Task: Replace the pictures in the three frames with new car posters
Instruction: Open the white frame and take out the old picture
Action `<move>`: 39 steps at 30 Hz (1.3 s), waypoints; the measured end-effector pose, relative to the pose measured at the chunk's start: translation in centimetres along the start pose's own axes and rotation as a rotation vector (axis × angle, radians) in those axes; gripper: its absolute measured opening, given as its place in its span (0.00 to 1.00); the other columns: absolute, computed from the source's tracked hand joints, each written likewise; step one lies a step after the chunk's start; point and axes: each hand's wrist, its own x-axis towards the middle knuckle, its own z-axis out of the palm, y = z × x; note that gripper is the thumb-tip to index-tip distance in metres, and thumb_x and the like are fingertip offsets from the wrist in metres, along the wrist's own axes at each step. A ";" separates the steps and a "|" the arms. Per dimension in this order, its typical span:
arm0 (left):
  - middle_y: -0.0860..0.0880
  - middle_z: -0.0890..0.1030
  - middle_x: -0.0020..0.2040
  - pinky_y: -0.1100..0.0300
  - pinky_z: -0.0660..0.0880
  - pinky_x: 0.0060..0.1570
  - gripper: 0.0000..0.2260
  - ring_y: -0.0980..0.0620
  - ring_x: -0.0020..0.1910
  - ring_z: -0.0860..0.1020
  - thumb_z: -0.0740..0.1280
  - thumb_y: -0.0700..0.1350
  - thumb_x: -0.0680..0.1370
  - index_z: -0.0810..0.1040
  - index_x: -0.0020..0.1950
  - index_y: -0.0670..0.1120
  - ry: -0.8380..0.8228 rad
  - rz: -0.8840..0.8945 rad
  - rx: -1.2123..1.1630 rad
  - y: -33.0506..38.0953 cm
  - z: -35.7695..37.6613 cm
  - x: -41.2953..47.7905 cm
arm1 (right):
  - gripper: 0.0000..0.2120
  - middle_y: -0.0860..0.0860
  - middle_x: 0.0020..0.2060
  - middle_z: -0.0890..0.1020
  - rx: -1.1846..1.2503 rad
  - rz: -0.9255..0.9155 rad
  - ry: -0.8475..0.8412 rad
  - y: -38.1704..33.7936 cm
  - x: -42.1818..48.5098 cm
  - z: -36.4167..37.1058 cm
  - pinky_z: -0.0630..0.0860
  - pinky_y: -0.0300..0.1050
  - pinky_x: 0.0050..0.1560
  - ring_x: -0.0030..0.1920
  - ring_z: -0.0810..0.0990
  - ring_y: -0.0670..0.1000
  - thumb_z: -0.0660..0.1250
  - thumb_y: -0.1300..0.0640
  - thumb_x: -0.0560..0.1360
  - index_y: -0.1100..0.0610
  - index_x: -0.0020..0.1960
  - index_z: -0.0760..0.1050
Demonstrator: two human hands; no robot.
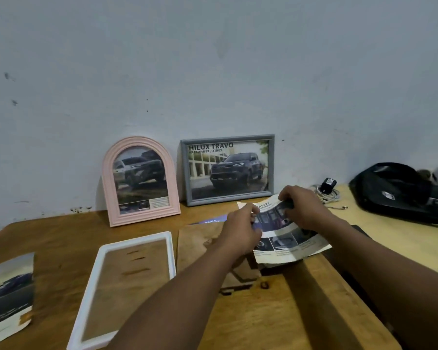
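Between the two sets of fingers: car poster sheet (291, 239), hanging just above the table (61, 238). Left hand (240, 231) is pinching its left edge, fingers curled. Right hand (304, 208) is gripping its far edge, knuckles up. White frame (96, 286) is lying flat left of the left fingers; pink frame (109, 188) and grey frame (185, 173) are leaning beyond them.

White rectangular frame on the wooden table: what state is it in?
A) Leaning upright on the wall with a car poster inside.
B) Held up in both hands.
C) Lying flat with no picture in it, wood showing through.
C: the white rectangular frame lies flat on the wooden table with wood visible through its opening; the left hand and right hand grip a printed car sheet instead.
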 end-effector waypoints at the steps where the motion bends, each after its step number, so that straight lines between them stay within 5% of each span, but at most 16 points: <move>1: 0.49 0.77 0.59 0.52 0.79 0.55 0.20 0.49 0.56 0.78 0.71 0.42 0.78 0.73 0.68 0.54 -0.061 0.019 0.077 0.0 0.6 0.1 | 0.18 0.53 0.59 0.79 -0.021 0.000 -0.021 0.7 0.3 0.2 0.77 0.46 0.50 0.53 0.77 0.53 0.70 0.65 0.74 0.53 0.61 0.75; 7: 0.48 0.80 0.65 0.48 0.76 0.60 0.25 0.45 0.64 0.76 0.70 0.52 0.78 0.69 0.74 0.54 -0.238 0.101 0.423 -0.9 2.0 0.4 | 0.18 0.52 0.60 0.79 -0.170 -0.029 -0.112 2.7 1.2 2.7 0.75 0.50 0.54 0.58 0.77 0.55 0.69 0.59 0.74 0.48 0.62 0.74; 14: 0.51 0.80 0.64 0.48 0.77 0.60 0.24 0.48 0.63 0.77 0.69 0.51 0.78 0.71 0.74 0.55 -0.204 0.099 0.372 -1.0 1.0 0.3 | 0.20 0.53 0.65 0.77 -0.296 0.054 -0.273 2.7 0.6 4.6 0.58 0.64 0.67 0.70 0.67 0.57 0.67 0.49 0.76 0.45 0.66 0.69; 19: 0.52 0.79 0.65 0.49 0.74 0.62 0.23 0.48 0.66 0.74 0.69 0.52 0.79 0.71 0.74 0.55 -0.120 0.072 0.374 -1.3 -2.9 -0.9 | 0.24 0.51 0.65 0.78 -0.143 -0.001 -0.229 -0.8 0.6 3.1 0.74 0.53 0.59 0.62 0.76 0.54 0.70 0.48 0.75 0.48 0.69 0.68; 24: 0.52 0.80 0.65 0.50 0.73 0.63 0.25 0.49 0.66 0.74 0.70 0.53 0.78 0.71 0.74 0.55 0.044 -0.019 0.387 -3.9 -11.7 -4.4 | 0.23 0.53 0.63 0.80 0.030 -0.173 -0.224 -11.4 0.6 4.6 0.77 0.50 0.58 0.60 0.79 0.55 0.72 0.52 0.76 0.51 0.68 0.70; 29: 0.49 0.79 0.67 0.53 0.77 0.60 0.26 0.48 0.61 0.78 0.71 0.51 0.78 0.70 0.75 0.54 0.253 -0.212 0.381 -9.6 -21.4 -11.4 | 0.25 0.54 0.62 0.80 0.146 -0.373 -0.272 -25.6 -2.4 9.7 0.77 0.51 0.57 0.58 0.79 0.56 0.72 0.51 0.74 0.51 0.69 0.69; 35: 0.45 0.71 0.74 0.44 0.72 0.68 0.31 0.41 0.70 0.73 0.69 0.55 0.78 0.64 0.78 0.50 0.445 -0.611 0.450 -17.3 -30.1 -21.0 | 0.24 0.53 0.62 0.77 0.261 -0.441 -0.378 -38.2 -9.3 16.9 0.79 0.50 0.57 0.57 0.78 0.55 0.72 0.51 0.75 0.52 0.68 0.69; 39: 0.42 0.73 0.70 0.50 0.75 0.62 0.32 0.39 0.65 0.75 0.67 0.56 0.75 0.64 0.76 0.49 0.463 -0.824 0.446 -22.0 -32.1 -26.0 | 0.29 0.54 0.60 0.77 0.350 -0.347 -0.498 -41.8 -12.6 20.3 0.76 0.42 0.40 0.52 0.76 0.53 0.73 0.52 0.75 0.53 0.71 0.64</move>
